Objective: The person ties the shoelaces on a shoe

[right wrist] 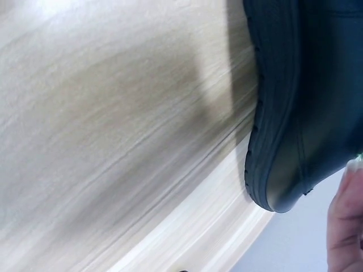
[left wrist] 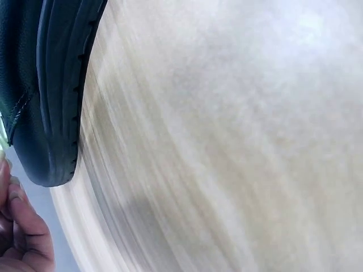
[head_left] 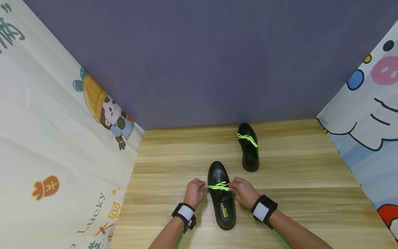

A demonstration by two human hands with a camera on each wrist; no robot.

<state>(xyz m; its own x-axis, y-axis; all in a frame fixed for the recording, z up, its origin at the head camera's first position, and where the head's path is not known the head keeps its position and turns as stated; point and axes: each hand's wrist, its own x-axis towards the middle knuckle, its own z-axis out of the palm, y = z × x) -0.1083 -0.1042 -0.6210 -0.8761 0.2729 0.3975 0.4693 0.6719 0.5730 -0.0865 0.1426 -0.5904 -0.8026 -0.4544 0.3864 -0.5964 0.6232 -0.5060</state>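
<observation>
A black leather shoe [head_left: 224, 212] lies on the wood-grain surface between my two hands, its toe pointing away from me. Its neon-green shoelace [head_left: 220, 186] is tied in a bow across the front. On the left side, my left hand [head_left: 195, 193] pinches one end of the lace and holds it out sideways. My right hand [head_left: 244, 192] pinches the lace on the opposite side, close to the shoe. In the left wrist view, curled fingers [left wrist: 25, 221] show beside the shoe. The right wrist view catches only part of the right hand [right wrist: 345, 221] at its edge.
A second black shoe [head_left: 250, 157] with a green lace bow stands farther back on the right, near the dark wall [head_left: 211, 62]. Printed white cloths hang at the left [head_left: 62, 131] and right [head_left: 370, 128]. Both wrists wear black straps.
</observation>
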